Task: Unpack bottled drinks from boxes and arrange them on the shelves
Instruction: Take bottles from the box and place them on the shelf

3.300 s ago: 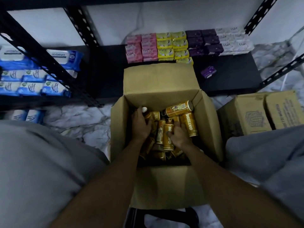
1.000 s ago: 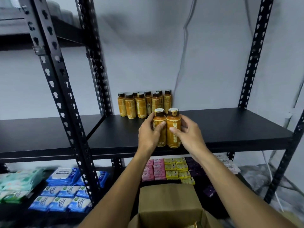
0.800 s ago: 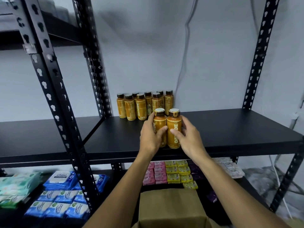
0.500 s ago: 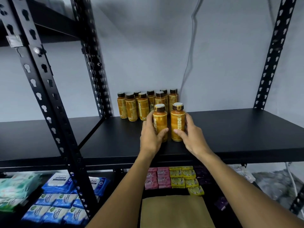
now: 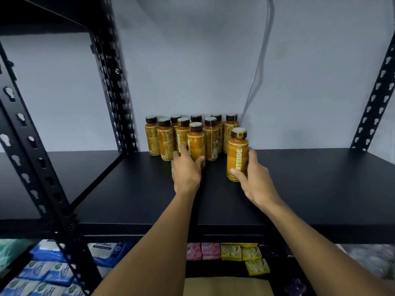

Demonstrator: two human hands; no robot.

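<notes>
Several orange drink bottles with dark caps (image 5: pixel 210 137) stand grouped at the back of the black shelf (image 5: pixel 299 189), near the wall. My left hand (image 5: pixel 185 169) grips one orange bottle (image 5: pixel 196 142) that stands upright at the front of this group. My right hand (image 5: pixel 252 178) grips another orange bottle (image 5: pixel 237 153), upright on the shelf, a little in front of and to the right of the group. The top of the cardboard box (image 5: pixel 226 286) shows at the bottom edge; its inside is hidden.
Black perforated uprights (image 5: pixel 38 159) (image 5: pixel 376 97) frame the shelf left and right. A thin cable (image 5: pixel 258 60) hangs down the wall. The lower shelf holds blue wipe packs (image 5: pixel 51 272), pink soap packs (image 5: pixel 203 251) and yellow soap packs (image 5: pixel 241 252).
Both bottles came from the box up onto the shelf. My left hand pushed its bottle back into the group. My right hand slid its bottle to the right, apart from the other.
</notes>
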